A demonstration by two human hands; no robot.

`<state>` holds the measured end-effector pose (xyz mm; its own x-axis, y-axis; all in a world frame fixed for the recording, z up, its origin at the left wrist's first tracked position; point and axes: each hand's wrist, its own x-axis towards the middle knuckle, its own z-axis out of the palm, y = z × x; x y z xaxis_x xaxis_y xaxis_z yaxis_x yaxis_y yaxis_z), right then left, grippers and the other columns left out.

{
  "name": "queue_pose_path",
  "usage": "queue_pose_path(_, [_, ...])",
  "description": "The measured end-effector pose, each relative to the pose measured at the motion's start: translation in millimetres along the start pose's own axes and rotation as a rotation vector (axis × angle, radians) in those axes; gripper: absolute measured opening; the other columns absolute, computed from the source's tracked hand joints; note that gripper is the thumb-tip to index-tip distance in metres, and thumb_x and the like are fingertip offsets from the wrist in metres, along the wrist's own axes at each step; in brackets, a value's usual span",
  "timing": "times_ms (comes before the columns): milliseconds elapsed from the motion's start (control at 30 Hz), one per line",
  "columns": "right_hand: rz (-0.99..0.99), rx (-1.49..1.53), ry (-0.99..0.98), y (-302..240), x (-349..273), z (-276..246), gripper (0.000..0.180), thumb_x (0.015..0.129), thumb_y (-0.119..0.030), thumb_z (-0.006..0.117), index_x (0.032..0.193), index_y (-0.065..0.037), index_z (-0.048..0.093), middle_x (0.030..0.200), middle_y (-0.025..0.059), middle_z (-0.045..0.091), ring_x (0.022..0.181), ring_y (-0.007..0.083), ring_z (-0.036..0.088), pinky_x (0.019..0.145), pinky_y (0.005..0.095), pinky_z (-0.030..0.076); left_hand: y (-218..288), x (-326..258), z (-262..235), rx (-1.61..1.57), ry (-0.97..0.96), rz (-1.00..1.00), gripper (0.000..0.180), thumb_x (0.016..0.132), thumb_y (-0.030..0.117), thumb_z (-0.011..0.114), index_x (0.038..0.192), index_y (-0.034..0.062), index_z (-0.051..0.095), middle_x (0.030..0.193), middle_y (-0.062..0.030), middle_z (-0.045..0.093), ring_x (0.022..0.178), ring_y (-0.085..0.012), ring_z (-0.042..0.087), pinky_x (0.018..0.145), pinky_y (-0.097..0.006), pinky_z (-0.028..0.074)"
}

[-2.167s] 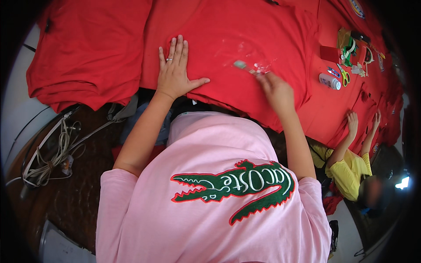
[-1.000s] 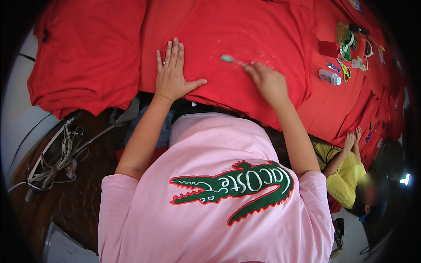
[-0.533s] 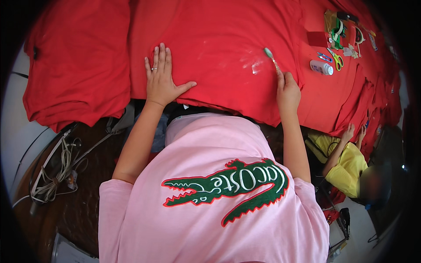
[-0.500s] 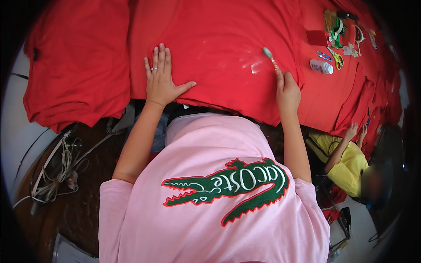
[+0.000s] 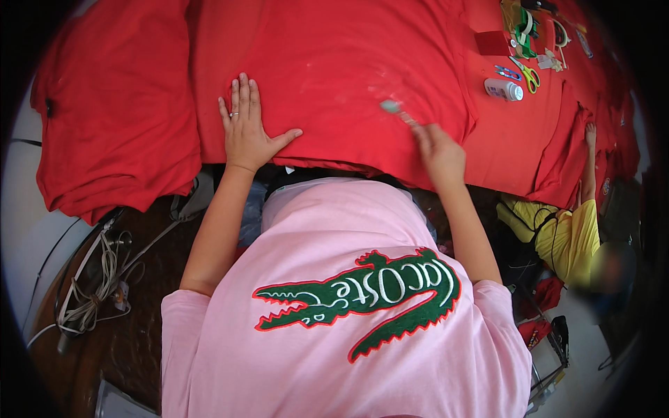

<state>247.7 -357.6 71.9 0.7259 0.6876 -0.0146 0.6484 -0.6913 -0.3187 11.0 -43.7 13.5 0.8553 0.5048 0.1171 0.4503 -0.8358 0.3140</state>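
A red garment (image 5: 313,125) lies spread in front of me, with faint whitish smudges on its cloth. My left hand (image 5: 249,136) presses flat on it near the front edge, fingers stretched and thumb out to the side; a ring shows on one finger. Closed around the thin handle of a small brush, my right hand (image 5: 443,157) is over the garment's right part. The brush's pale green oval head (image 5: 390,106) points up and left, at the smudged patch. Motion blurs the handle and fingers slightly, and whether the head touches the cloth I cannot tell.
Stacked red cloth (image 5: 115,104) lies at left. To the right are a white bottle (image 5: 503,89), yellow-handled scissors (image 5: 529,76), a blue thread snipper (image 5: 508,72) and a red box (image 5: 493,43). A person in yellow (image 5: 568,237) works at far right. Bundled cables (image 5: 94,289) hang lower left.
My right hand has moved the brush left and nearer to me, and its head now tilts further left. The white smudges look fainter. My left hand stays flat; the other person's arm reaches farther out.
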Motion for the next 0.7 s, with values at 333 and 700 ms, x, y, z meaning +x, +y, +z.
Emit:
queue_pose_path(333, [-0.055, -0.025, 0.007, 11, -3, 1, 0.036, 0.102, -0.042, 0.066, 0.088, -0.009, 0.064, 0.077, 0.0174, 0.067, 0.070, 0.0408, 0.066, 0.059, 0.0508, 0.051, -2, 0, 1, 0.019, 0.002, 0.001, 0.136, 0.072, 0.080, 0.073, 0.165, -0.0042, 0.021, 0.173, -0.0244, 0.019, 0.161, -0.0370, 0.019, 0.128, -0.062, 0.008])
queue_pose_path(700, [0.082, -0.041, 0.035, 3, 41, 11, 0.040, 0.105, -0.045, 0.060, 0.090, -0.007, 0.062, 0.080, 0.0211, 0.067, 0.076, 0.0430, 0.068, 0.065, 0.0545, 0.052, 1, 0, -3, 0.034, -0.004, 0.001, 0.134, 0.073, 0.080, 0.074, 0.165, -0.0028, 0.022, 0.173, -0.0228, 0.019, 0.161, -0.0365, 0.019, 0.128, -0.060, 0.008])
